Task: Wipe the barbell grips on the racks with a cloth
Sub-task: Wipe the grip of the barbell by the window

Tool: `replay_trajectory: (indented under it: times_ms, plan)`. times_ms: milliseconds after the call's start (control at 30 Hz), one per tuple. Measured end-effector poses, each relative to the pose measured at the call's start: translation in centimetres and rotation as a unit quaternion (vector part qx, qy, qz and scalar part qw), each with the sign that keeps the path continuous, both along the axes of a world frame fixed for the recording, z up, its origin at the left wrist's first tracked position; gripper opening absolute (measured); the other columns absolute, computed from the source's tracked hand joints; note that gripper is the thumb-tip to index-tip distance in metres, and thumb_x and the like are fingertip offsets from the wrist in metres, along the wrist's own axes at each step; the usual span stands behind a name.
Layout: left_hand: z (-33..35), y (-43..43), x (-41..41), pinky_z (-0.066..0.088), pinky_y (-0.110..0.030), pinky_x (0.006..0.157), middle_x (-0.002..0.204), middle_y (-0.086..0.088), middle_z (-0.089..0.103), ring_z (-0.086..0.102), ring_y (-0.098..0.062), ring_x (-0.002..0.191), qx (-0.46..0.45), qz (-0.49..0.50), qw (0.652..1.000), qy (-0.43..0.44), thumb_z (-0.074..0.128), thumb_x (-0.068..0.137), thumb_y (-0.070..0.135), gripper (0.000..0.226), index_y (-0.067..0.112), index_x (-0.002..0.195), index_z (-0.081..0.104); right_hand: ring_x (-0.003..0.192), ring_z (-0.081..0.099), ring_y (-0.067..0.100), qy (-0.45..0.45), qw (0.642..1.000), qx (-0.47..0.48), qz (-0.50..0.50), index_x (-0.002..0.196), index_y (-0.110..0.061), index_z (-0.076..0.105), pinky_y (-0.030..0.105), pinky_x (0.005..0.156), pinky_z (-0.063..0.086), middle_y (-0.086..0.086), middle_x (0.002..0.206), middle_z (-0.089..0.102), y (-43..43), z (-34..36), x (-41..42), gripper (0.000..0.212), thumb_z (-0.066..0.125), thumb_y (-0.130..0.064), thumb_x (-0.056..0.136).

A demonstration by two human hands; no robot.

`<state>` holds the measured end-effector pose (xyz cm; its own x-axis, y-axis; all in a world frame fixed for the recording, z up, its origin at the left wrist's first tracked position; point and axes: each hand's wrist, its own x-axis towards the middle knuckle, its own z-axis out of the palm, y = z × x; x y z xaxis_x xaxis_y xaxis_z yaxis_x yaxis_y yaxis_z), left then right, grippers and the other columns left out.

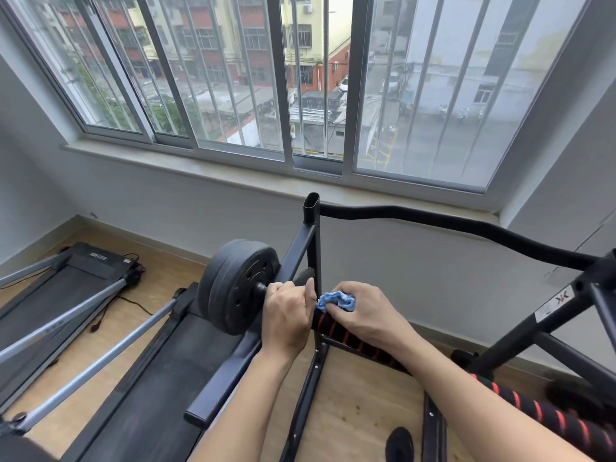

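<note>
A barbell rests on a rack [313, 248]. The left hand [288, 316] curls around the bar beside the plates [233, 288]. The right hand [363, 315] holds a blue cloth [335, 301] against the striped grip's [325, 323] left end. Judging by this, most of the grip remains unwiped.

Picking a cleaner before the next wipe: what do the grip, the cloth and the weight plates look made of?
Grip: seems foam or rubber sleeve, matte black with red spiral stripes.
Cloth: blue, soft and fuzzy where it bunches in the right hand, probably microfibre or terry.
Weight plates: dull dark grey, lightly scuffed, likely rubber or plastic coated; the core cannot be told.
</note>
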<state>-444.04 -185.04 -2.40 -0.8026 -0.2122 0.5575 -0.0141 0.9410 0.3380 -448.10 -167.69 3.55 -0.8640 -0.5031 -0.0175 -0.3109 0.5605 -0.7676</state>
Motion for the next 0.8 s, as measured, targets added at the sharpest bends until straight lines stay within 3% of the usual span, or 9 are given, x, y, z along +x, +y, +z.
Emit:
replay_trajectory:
  times_ms: [200, 467, 633, 800]
  plan:
    - [-0.7, 0.1, 1.8, 0.042, -0.041, 0.088, 0.069, 0.006, 0.052, 0.049, -0.018, 0.073, 0.014, -0.007, 1.000, -0.011, 0.032, 0.112, 0.027, 0.046, 0.019, 0.072, 0.054, 0.083, 0.059, 0.008, 0.086, 0.994, -0.036, 0.048, 0.089, -0.031, 0.063, 0.024, 0.070, 0.050, -0.015, 0.091, 0.059, 0.6, -0.3, 1.9, 0.007, 0.069, -0.031, 0.092]
    - [-0.2, 0.1, 3.7, 0.040, -0.038, 0.096, 0.076, 0.012, 0.051, 0.052, -0.014, 0.082, 0.001, -0.015, 0.999, -0.052, 0.026, 0.113, 0.033, 0.049, 0.022, 0.077, 0.057, 0.093, 0.051, 0.010, 0.230, 0.966, 0.030, 0.112, 0.102, -0.024, 0.057, 0.027, 0.078, 0.050, -0.013, 0.102, 0.051, 0.1, -1.2, 3.3, 0.012, 0.060, -0.030, 0.093]
    - [0.1, 0.5, 3.6, 0.040, -0.037, 0.092, 0.074, 0.011, 0.050, 0.050, -0.015, 0.080, -0.005, -0.003, 0.999, -0.041, 0.030, 0.111, 0.031, 0.045, 0.022, 0.074, 0.054, 0.091, 0.050, 0.011, 0.231, 0.967, 0.028, 0.103, 0.101, -0.023, 0.056, 0.028, 0.075, 0.049, -0.012, 0.100, 0.050, -0.1, -1.3, 2.8, 0.014, 0.053, -0.035, 0.095]
    - [0.1, 0.5, 2.5, 0.039, -0.038, 0.087, 0.073, 0.010, 0.048, 0.047, -0.016, 0.076, 0.020, -0.003, 0.999, -0.026, 0.032, 0.111, 0.029, 0.040, 0.024, 0.075, 0.050, 0.081, 0.050, 0.010, 0.166, 0.982, 0.000, 0.086, 0.091, -0.023, 0.055, 0.028, 0.071, 0.047, -0.012, 0.089, 0.050, -0.3, -1.0, 2.0, 0.009, 0.058, -0.031, 0.094]
